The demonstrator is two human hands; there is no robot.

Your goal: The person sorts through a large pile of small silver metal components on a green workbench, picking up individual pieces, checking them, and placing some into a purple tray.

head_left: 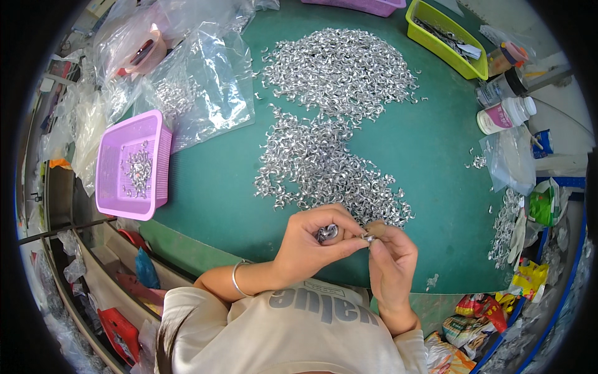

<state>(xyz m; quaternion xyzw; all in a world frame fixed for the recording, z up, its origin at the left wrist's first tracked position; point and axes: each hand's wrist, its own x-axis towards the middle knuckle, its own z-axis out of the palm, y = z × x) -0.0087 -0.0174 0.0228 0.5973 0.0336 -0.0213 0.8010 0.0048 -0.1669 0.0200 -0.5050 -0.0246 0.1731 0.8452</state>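
Note:
My left hand (302, 243) is closed at the table's near edge, with several curved silver metal pieces (327, 233) cupped in its curled fingers. Its thumb and forefinger reach the fingertips of my right hand (393, 265), which is also closed in a pinch. Between the two sets of fingertips shows one small silver metal piece (369, 238), partly hidden by the fingers. Just beyond my hands lies a near heap of the same curved pieces (324, 162). A second, rounder heap (339, 71) spreads farther back on the green tabletop (218, 187).
At left stands a lilac basket (163, 168) with some pieces inside, beside a clear plastic bag (218, 81). A yellow-green basket (473, 65) of metal tools sits back right, near a white bottle (501, 116). Loose pieces (503, 230) line the right edge.

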